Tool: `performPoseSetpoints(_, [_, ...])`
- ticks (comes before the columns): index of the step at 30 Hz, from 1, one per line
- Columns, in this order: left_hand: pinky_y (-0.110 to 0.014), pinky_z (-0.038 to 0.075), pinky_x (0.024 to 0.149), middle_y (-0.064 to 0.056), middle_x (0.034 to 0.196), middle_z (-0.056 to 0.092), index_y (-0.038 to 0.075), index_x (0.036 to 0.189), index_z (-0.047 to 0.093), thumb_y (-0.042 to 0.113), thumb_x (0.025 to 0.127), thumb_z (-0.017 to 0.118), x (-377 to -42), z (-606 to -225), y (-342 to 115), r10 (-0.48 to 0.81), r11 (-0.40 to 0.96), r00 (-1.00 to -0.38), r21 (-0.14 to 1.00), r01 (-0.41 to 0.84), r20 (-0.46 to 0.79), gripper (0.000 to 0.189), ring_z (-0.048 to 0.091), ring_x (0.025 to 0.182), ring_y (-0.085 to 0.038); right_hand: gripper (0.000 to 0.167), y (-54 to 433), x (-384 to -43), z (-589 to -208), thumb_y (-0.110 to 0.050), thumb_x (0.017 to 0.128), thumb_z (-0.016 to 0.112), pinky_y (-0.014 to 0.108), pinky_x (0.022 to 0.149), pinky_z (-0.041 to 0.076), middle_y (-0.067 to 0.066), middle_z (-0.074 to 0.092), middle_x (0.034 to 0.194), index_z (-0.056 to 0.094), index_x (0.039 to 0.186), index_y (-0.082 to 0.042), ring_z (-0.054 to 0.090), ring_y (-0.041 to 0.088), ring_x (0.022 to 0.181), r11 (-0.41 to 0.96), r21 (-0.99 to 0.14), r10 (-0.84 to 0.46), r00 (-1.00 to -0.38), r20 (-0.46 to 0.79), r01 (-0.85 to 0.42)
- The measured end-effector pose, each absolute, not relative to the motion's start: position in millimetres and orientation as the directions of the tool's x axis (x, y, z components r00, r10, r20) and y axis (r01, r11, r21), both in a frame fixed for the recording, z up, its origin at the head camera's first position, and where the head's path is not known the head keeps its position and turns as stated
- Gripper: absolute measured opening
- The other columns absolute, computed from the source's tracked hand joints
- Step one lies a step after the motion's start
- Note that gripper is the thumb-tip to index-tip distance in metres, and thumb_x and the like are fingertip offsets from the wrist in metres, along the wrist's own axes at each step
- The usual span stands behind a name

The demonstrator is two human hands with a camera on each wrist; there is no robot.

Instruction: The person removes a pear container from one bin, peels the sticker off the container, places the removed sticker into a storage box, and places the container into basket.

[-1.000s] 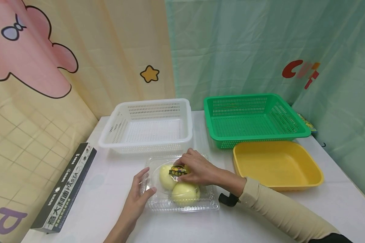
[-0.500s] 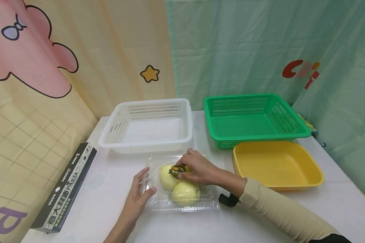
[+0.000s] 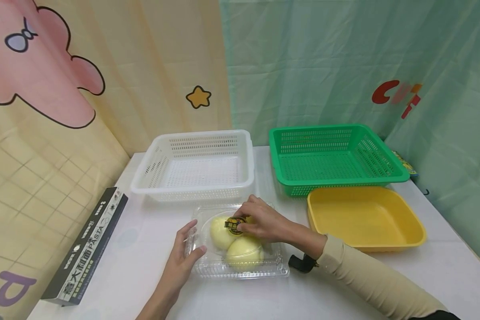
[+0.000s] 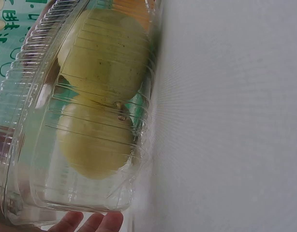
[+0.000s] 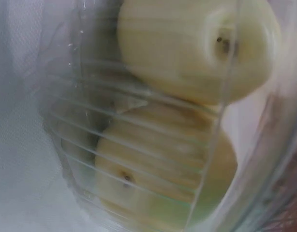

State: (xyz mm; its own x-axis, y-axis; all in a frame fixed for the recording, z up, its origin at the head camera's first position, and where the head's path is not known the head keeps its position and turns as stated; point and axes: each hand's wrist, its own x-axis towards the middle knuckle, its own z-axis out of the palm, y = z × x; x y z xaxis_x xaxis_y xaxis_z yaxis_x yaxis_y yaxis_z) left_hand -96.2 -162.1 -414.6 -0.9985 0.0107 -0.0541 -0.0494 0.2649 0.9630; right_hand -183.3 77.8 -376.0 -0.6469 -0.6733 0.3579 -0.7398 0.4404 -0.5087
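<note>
Clear clamshell [image 3: 272,269] of yellow-green fruit [image 3: 244,254] sits between the left and right edges of the counter [image 3: 144,249]; left hand [image 3: 184,257] braces it, fingers apart; right hand [image 3: 264,223] pinches the label [image 3: 232,226]; keep any pull low, slow.

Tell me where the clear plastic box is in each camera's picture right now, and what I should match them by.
Head: the clear plastic box sits in the lower middle of the picture.
Left wrist: it fills much of the left half, running from the top nearly to the bottom.
Right wrist: a blurred close-up of it fills most of the centre and right.
Shared landmark: the pale, round fruits inside it.
</note>
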Motion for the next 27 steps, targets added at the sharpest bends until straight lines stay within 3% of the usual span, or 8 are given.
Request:
performPoseSetpoints(19, [-0.068,0.008,0.111,-0.011,0.158,0.015,0.029,0.144,0.027,0.018,0.089,0.058,-96.8,-413.4,-161.4,0.01,0.279,-0.998,0.959,-0.056,-0.061,0.064,0.013,0.145,-0.04,0.016,83.6,-186.9,-372.1,-0.014,0.083,0.069,0.02,0.073,0.043,-0.004,0.068,0.092,0.069,0.098,-0.012,0.046,0.009,0.086,0.408,-0.573,-0.658,-0.664,0.354,-0.711])
performPoseSetpoints(27, [-0.067,0.01,0.111,-0.012,0.157,0.018,0.031,0.144,0.027,0.018,0.089,0.059,-96.3,-415.0,-162.1,0.009,0.266,-0.998,0.962,-0.054,-0.059,0.065,0.017,0.144,-0.04,0.015,90.6,-186.1,-363.0,-0.012,0.084,0.068,0.022,0.073,0.043,-0.002,0.065,0.092,0.069,0.099,-0.012,0.046,0.011,0.087,0.402,-0.647,-0.622,-0.712,0.326,-0.648])
